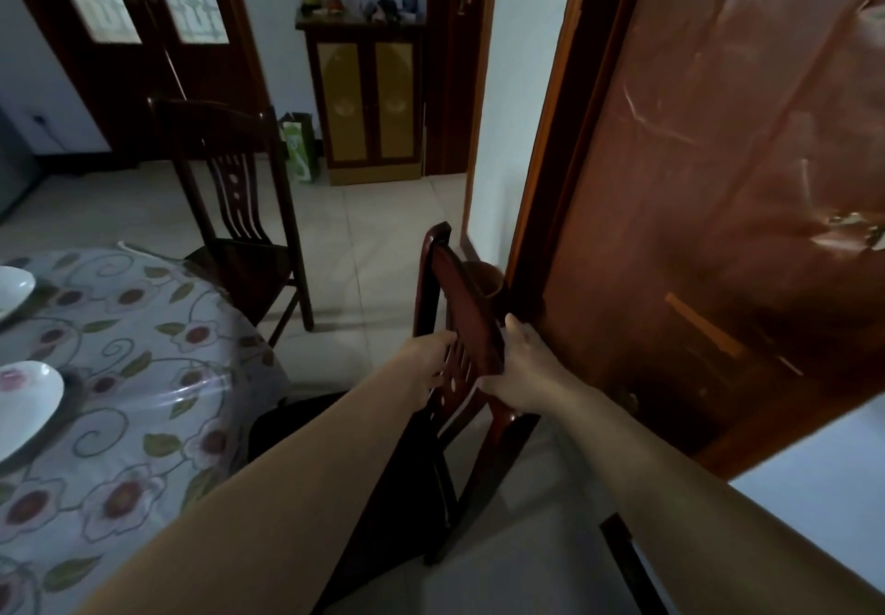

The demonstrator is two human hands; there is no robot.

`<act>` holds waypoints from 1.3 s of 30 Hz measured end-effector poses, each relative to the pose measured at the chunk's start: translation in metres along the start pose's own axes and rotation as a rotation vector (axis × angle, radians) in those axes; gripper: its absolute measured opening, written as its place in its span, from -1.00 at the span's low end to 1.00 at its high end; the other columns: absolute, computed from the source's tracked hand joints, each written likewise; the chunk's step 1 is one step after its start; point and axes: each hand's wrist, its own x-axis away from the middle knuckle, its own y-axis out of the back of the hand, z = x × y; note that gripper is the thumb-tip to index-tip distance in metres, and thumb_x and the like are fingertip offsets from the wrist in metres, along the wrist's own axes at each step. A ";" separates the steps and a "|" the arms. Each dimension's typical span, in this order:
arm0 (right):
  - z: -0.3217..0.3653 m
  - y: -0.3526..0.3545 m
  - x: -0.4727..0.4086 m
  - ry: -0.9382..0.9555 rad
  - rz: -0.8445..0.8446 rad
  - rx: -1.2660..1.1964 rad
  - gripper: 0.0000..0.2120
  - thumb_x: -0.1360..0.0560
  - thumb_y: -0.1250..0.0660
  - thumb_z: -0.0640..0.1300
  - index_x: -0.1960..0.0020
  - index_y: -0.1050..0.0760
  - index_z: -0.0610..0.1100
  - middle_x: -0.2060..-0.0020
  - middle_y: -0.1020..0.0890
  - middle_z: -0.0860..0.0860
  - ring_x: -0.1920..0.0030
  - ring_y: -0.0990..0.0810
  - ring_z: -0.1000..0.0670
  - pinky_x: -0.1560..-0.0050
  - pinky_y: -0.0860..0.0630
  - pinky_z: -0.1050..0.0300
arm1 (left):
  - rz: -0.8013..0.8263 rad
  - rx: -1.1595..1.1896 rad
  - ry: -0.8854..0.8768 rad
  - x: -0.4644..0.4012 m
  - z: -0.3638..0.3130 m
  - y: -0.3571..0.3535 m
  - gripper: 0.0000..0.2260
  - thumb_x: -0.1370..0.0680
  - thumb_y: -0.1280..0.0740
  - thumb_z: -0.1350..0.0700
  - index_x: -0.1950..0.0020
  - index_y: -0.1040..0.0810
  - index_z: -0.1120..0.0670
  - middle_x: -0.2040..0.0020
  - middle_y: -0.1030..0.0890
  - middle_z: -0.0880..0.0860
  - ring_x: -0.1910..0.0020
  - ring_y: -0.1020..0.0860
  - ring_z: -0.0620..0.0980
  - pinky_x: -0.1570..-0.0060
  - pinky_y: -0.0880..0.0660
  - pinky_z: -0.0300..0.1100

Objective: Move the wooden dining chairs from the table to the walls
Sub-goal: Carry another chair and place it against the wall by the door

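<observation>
both hands grip the reddish-brown wooden dining chair at centre frame, beside the brown door: the left hand wraps its slatted back, the right hand clamps the top rail. a second dark wooden chair stands upper left, at the round table with floral cloth.

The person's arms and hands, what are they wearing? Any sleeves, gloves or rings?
Nothing that I can see. Both forearms are bare all the way to the bottom of the picture, so no sleeves show. The left hand and right hand have no gloves, and I see no watch, bracelet or rings.
</observation>
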 end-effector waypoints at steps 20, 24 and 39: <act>-0.009 -0.039 -0.093 -0.199 -0.140 -0.160 -0.37 -0.52 -0.32 -0.10 -0.50 -0.10 0.03 -0.15 -0.59 -0.03 -0.06 -0.62 0.00 0.00 -0.56 0.17 | 0.171 -0.066 0.074 -0.172 -0.051 -0.036 -0.42 -0.50 -0.39 -0.07 -0.41 -0.38 0.21 -0.30 -0.52 0.18 -0.26 -0.50 0.19 -0.03 -0.42 -0.05; -0.009 -0.034 -0.093 -0.302 -0.105 -0.236 -0.68 -0.47 -0.39 -0.09 -0.19 -0.44 -0.09 0.10 -0.57 0.03 0.11 -0.55 0.04 0.13 -0.47 0.22 | 0.144 -0.120 0.073 -0.185 -0.047 -0.037 -0.49 -0.47 -0.42 0.00 -0.33 -0.44 0.22 -0.18 -0.58 0.18 -0.11 -0.58 0.15 -0.02 -0.52 -0.08; 0.001 -0.045 -0.049 -0.309 -0.016 -0.286 -0.75 -0.40 -0.35 -0.29 0.07 -0.43 0.03 0.17 -0.60 -0.01 0.12 -0.63 -0.02 0.04 -0.61 0.06 | 0.154 -0.105 0.089 -0.165 -0.019 -0.026 -0.52 -0.37 -0.46 0.09 -0.22 -0.48 0.24 0.07 -0.55 0.14 0.22 -0.53 0.06 0.29 -0.51 -0.15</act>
